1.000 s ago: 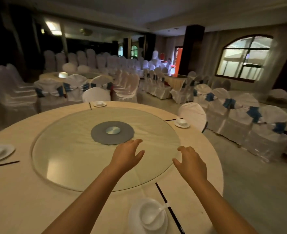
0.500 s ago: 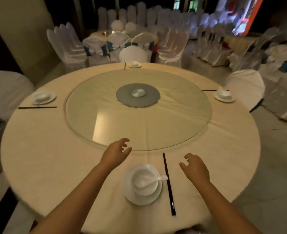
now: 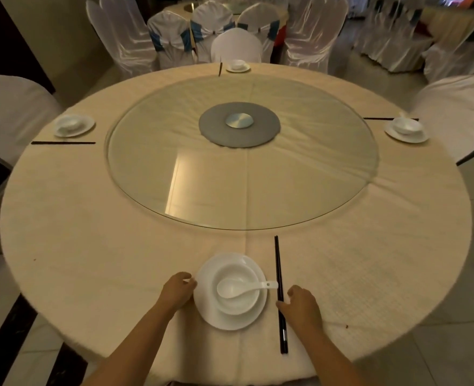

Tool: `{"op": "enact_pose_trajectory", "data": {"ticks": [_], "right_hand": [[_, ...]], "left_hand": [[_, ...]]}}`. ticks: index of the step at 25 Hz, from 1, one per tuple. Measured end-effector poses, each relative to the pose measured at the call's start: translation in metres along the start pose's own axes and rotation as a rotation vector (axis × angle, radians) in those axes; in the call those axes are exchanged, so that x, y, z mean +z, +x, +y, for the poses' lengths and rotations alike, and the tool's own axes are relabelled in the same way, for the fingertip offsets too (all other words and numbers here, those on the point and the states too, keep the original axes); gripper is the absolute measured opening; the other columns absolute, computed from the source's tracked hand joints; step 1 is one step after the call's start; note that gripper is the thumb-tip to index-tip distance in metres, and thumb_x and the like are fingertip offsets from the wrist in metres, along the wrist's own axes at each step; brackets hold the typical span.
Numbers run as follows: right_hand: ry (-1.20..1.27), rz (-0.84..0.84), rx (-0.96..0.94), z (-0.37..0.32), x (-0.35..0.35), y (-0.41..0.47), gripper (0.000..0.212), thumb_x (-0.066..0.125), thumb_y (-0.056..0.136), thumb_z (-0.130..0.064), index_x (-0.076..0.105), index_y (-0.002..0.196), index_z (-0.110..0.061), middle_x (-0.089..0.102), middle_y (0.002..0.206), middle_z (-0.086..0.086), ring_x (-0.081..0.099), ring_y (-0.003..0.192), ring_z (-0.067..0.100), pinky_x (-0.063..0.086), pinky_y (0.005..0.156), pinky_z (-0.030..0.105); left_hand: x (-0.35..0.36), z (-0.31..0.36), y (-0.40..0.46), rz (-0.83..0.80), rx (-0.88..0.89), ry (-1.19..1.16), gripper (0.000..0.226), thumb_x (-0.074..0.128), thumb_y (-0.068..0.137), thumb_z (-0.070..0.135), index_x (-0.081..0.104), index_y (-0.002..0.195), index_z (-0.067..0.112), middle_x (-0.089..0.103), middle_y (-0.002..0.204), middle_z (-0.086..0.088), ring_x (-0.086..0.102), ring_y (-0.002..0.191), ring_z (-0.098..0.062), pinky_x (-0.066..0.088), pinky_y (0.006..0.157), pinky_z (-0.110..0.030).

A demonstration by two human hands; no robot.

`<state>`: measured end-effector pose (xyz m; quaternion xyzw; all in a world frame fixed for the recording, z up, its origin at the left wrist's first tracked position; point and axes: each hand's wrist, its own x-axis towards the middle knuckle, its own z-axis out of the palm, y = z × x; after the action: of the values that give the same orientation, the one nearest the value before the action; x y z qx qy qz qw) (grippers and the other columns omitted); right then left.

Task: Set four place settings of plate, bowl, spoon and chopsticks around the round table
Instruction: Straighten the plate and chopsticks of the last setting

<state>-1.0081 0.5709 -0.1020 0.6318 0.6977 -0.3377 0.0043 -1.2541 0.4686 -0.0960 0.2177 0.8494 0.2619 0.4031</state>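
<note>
The left hand (image 3: 177, 291) is resting on the tablecloth with its fingers curled, and the fingertips are touching the left rim of the near plate (image 3: 208, 310); whether it is pinching the rim or only touching it cannot be told. The right hand (image 3: 302, 307) is lying on the cloth just right of the near chopsticks (image 3: 279, 291), with its fingers bent and the thumb tip touching the sticks; it is not closing around them.

A white bowl (image 3: 238, 305) is sitting on the near plate, and a white spoon (image 3: 241, 288) is lying in the bowl with its handle pointing right, toward the chopsticks. The black chopsticks are lying together, pointing away from the person.

Three other settings are standing on the round table (image 3: 90, 232). On the left, a plate with a bowl (image 3: 74, 125) is lying beside a pair of chopsticks (image 3: 63, 142). On the far side, another plate with a bowl (image 3: 238, 66) is sitting next to chopsticks (image 3: 220, 69). On the right, a third plate with a bowl (image 3: 406, 130) is placed close to chopsticks (image 3: 389, 118). The spoons there are too small to tell.

A glass turntable (image 3: 313, 176) is covering the middle of the table, and chairs in white covers (image 3: 235, 45) are standing around it.
</note>
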Motion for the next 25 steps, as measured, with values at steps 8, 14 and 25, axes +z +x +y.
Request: {"op": "enact_pose_trajectory", "data": {"ticks": [8,14,25], "right_hand": [[-0.019,0.122,-0.073,0.002,0.025,0.001,0.009,0.056,0.088,-0.011,0.057,0.095,-0.005,0.061,0.097,0.010,0.053,0.074,0.015,0.038,0.061,0.022],[-0.047,0.152,-0.072,0.013,0.022,-0.009,0.009,0.055,0.089,-0.013,0.058,0.095,-0.007,0.063,0.095,0.005,0.055,0.075,0.013,0.037,0.060,0.019],[0.002,0.175,-0.037,0.026,0.025,-0.027,0.013,0.055,0.090,-0.017,0.046,0.080,-0.016,0.061,0.090,0.006,0.049,0.070,0.012,0.035,0.059,0.019]], "left_hand": [[0.010,-0.021,0.003,-0.030,0.154,-0.165,0.049,0.048,0.076,-0.008,0.064,0.115,0.017,0.070,0.106,-0.011,0.063,0.092,-0.026,0.049,0.077,-0.032],[0.018,-0.027,-0.007,-0.060,0.139,-0.300,0.054,0.047,0.075,-0.013,0.067,0.110,0.022,0.073,0.092,-0.009,0.066,0.083,-0.028,0.057,0.077,-0.045],[0.029,-0.034,-0.018,-0.074,0.172,-0.272,0.055,0.050,0.077,-0.012,0.065,0.112,0.028,0.074,0.092,-0.007,0.067,0.087,-0.024,0.057,0.077,-0.041]]}}
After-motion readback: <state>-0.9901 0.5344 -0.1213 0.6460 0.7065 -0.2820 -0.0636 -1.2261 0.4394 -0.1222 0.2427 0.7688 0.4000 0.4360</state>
